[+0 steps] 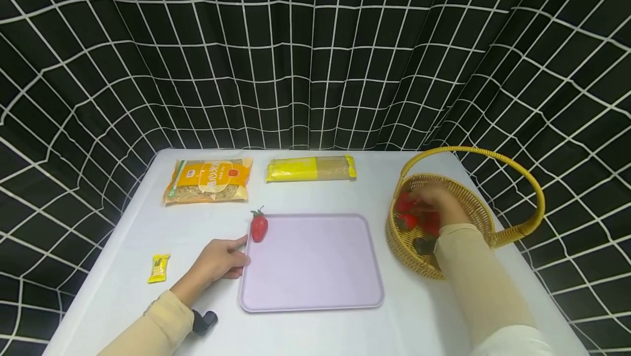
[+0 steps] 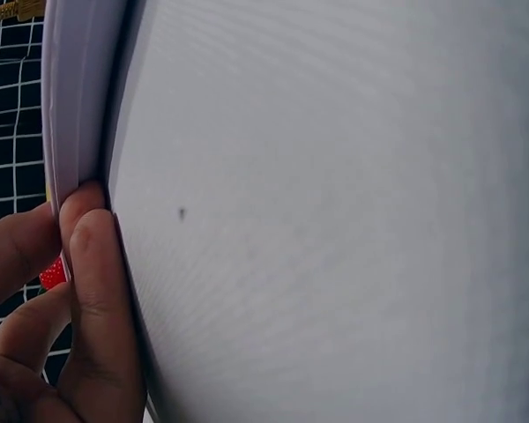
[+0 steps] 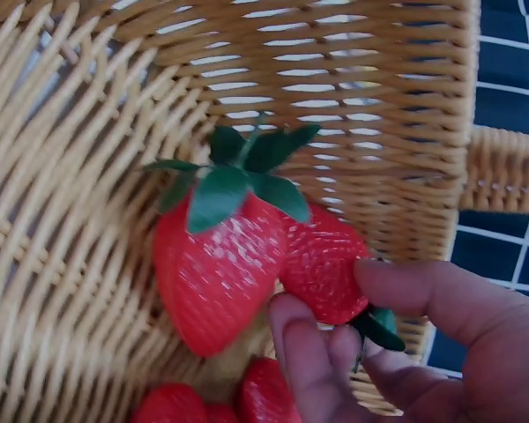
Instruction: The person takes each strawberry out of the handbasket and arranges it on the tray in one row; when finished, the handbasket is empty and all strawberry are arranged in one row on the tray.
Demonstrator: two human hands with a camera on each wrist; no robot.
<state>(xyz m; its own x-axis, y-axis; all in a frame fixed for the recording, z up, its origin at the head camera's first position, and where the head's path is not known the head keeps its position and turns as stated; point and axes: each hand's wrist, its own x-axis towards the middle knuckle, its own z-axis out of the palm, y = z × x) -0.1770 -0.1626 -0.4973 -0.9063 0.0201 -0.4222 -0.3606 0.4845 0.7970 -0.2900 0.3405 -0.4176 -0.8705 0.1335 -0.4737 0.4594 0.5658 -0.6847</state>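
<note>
In the head view my left hand (image 1: 219,259) grips the left edge of a pale lilac tray (image 1: 315,268). The left wrist view shows the fingers (image 2: 100,291) at the tray's rim. One strawberry (image 1: 258,228), leaves pointing away, lies at the tray's far left corner. Over on the right, my right hand (image 1: 439,201) reaches inside a wicker basket (image 1: 473,202). Seen from the right wrist, its thumb and fingers pinch a red strawberry (image 3: 326,264) with green leaves. A larger strawberry (image 3: 216,273) touches that one, and more red fruit lies below, partly cut off.
Behind the tray lie an orange bag of grain (image 1: 209,182) and a long yellow packet (image 1: 311,168). A small yellow wrapped piece (image 1: 159,268) is left of my left hand. The basket's tall handle (image 1: 534,197) arches over its right side. Black gridded curtain (image 1: 305,60) surrounds the table.
</note>
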